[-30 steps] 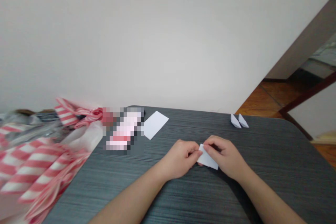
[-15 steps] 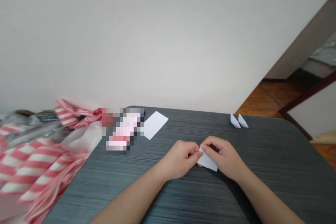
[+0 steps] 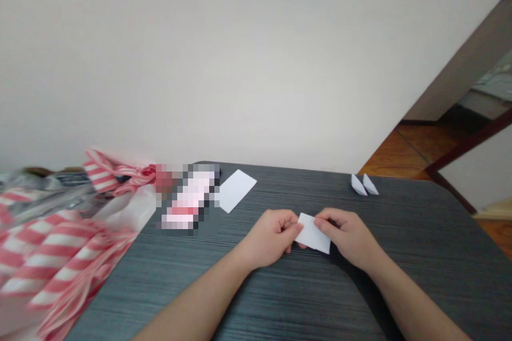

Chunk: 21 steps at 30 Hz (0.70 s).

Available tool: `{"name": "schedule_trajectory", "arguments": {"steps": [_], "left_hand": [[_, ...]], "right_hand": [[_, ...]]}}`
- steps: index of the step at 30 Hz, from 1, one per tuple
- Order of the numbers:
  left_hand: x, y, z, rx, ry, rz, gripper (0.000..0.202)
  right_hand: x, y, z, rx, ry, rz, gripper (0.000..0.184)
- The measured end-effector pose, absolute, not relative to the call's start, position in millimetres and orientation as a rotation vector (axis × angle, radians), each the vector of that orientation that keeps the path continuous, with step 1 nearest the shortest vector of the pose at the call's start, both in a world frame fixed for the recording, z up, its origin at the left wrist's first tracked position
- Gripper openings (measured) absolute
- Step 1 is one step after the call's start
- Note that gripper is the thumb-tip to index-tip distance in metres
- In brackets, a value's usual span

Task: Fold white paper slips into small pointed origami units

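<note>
A small piece of white folded paper (image 3: 312,234) is held between both hands over the middle of the table. My left hand (image 3: 276,238) pinches its left edge between thumb and fingers. On the opposite side, my right hand (image 3: 347,235) grips the upper right part, thumb on top. Fingers under the paper are mostly hidden. Two small folded white paper shapes (image 3: 365,185) stand side by side toward the far right of the table. A flat white sheet of paper (image 3: 237,191) lies at the far left.
A blurred-out pinkish-white object (image 3: 190,200) lies left of the flat sheet on the dark wood-grain table (image 3: 192,287). Red-and-white striped cloth (image 3: 60,250) is piled off the table's left edge. A pale wall (image 3: 256,64) rises directly behind the table.
My hands have moved slightly apart, the left one shifting left. More of the folded paper's surface now shows between them. Other things on the table stay where they were.
</note>
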State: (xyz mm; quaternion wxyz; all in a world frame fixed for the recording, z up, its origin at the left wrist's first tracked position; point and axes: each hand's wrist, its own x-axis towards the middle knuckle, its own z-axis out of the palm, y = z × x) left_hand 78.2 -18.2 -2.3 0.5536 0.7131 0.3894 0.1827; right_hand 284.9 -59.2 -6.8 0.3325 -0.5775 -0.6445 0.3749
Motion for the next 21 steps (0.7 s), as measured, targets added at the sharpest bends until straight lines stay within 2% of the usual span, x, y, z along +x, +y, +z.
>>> {"name": "schedule_trajectory", "arguments": {"steps": [21], "left_hand": [[78.1,-15.9,-8.7,1.488,0.867,0.494,0.031]], "right_hand": [[295.4,-60.0,-16.1,-1.500,-1.534,1.101,0.030]]}}
